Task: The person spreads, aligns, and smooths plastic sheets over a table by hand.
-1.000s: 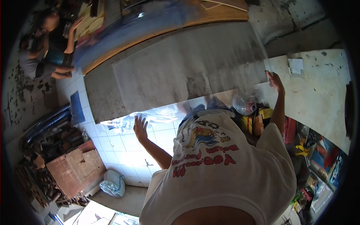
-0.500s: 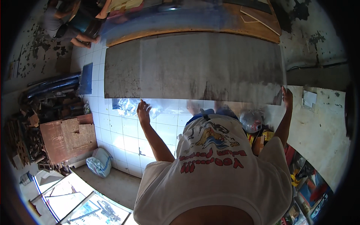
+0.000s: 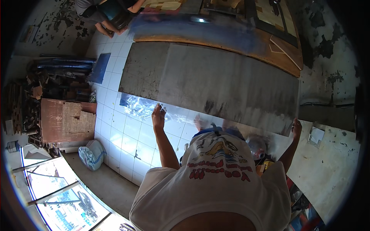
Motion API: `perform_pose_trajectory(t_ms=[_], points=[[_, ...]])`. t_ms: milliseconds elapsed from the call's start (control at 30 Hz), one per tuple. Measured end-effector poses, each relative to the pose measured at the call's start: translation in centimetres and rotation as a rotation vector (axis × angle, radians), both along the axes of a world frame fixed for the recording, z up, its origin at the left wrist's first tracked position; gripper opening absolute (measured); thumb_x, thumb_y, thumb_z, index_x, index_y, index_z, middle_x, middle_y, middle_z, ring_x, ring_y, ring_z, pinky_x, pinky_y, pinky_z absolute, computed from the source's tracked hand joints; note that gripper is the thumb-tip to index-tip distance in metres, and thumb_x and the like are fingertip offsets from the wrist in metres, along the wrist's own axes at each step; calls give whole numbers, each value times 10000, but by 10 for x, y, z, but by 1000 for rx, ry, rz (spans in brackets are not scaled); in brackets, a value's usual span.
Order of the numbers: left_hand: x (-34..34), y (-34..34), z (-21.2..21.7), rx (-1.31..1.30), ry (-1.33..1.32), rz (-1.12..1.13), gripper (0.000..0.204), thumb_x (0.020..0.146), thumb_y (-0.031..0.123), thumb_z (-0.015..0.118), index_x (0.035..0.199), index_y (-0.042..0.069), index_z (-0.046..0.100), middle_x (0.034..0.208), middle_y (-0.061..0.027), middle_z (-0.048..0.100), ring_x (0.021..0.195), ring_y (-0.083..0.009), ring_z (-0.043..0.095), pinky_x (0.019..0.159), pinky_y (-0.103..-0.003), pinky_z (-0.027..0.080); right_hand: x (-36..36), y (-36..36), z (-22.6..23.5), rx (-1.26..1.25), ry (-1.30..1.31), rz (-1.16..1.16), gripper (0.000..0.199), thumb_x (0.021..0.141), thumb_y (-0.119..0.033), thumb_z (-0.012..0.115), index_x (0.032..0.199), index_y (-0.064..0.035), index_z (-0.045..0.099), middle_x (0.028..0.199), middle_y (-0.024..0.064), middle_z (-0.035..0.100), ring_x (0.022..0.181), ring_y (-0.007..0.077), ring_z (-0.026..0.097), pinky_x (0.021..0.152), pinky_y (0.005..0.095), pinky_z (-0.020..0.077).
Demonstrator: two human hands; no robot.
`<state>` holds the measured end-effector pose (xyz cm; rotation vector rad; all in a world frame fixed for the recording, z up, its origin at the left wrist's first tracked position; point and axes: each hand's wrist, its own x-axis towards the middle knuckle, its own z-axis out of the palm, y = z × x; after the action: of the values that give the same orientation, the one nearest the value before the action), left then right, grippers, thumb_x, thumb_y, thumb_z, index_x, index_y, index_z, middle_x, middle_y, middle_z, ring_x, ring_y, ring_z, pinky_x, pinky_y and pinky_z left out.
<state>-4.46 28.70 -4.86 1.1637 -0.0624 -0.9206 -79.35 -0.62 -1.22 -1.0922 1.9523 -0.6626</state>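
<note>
A clear plastic sheet [image 3: 231, 88] lies spread over a long, stained grey tabletop [image 3: 142, 69], and its near edge reaches past the front of that top. My left hand [image 3: 158, 116] pinches the sheet's near left corner at the tabletop's front edge. At the near right corner, my right hand [image 3: 296, 130] grips the same sheet with fingers closed. The sheet's left edge shows as a faint line across the grey surface, left of which the top is bare.
Beyond stands a wooden table [image 3: 246, 48] with blue plastic film and frames. Crumpled clear plastic [image 3: 138, 107] lies below the front edge. Scrap wood [image 3: 63, 82], a brown board [image 3: 54, 119] and a white sack [image 3: 92, 154] stand left. A pale board [image 3: 327, 158] is right. Another person [image 3: 104, 17] sits far left.
The view has turned, so the tabletop now slants down to the right. Both hands keep hold of the sheet's near corners; my right hand appears lower in the picture.
</note>
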Motion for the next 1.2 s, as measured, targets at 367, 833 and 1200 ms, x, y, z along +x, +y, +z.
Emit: perform_pose_trajectory(t_ms=[367, 833, 1200], points=[[22, -6, 30, 894, -1342, 402, 434, 766, 242, 728, 1012, -61, 539, 829, -160, 554, 745, -293, 541, 662, -409, 449, -13, -1, -6, 5, 66, 4, 437, 840, -519, 586, 852, -82, 605, 657, -8, 519, 465, 89, 465, 405, 241, 361], [28, -151, 52, 664, -1376, 131, 171, 780, 246, 680, 847, 90, 704, 778, -116, 656, 713, -305, 641, 636, -404, 491, -23, -26, -48, -121, 190, 22, 440, 895, -455, 535, 1055, -64, 657, 635, 69, 577, 512, 128, 512, 465, 317, 396], [26, -167, 50, 839, -1426, 104, 157, 836, 212, 558, 837, 95, 661, 838, -120, 655, 765, -319, 628, 659, -427, 488, -22, -22, -48, -259, 426, 74, 442, 894, -454, 523, 958, -41, 666, 849, 192, 657, 818, 320, 636, 707, 416, 472]])
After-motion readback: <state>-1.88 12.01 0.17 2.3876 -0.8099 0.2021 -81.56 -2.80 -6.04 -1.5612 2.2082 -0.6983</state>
